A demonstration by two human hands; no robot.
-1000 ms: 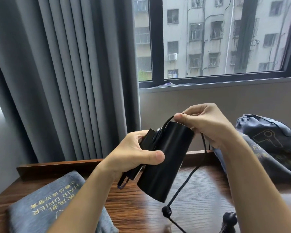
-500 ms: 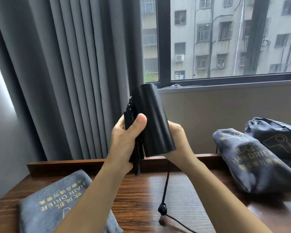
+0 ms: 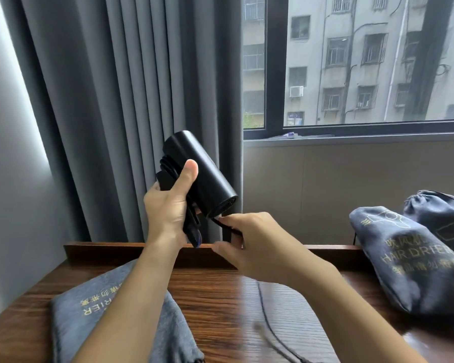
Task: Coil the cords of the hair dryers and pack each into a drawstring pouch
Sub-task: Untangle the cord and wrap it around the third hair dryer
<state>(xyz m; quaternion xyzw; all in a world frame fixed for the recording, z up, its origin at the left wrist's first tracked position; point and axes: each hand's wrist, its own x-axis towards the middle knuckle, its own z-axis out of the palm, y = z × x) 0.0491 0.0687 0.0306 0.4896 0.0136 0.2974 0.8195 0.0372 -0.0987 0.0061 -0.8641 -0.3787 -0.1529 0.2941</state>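
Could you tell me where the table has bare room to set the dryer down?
Bare wood lies on the table between the flat pouch and the filled pouches, though the loose cord crosses it. The right side is crowded.

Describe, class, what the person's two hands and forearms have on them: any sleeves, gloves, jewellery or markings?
Both the left hand and right hand are bare: no gloves, rings, watch or markings show. Both forearms are bare too; no sleeve reaches into view.

grey curtain (image 3: 116, 100), window (image 3: 364, 61), wooden table (image 3: 220, 305)
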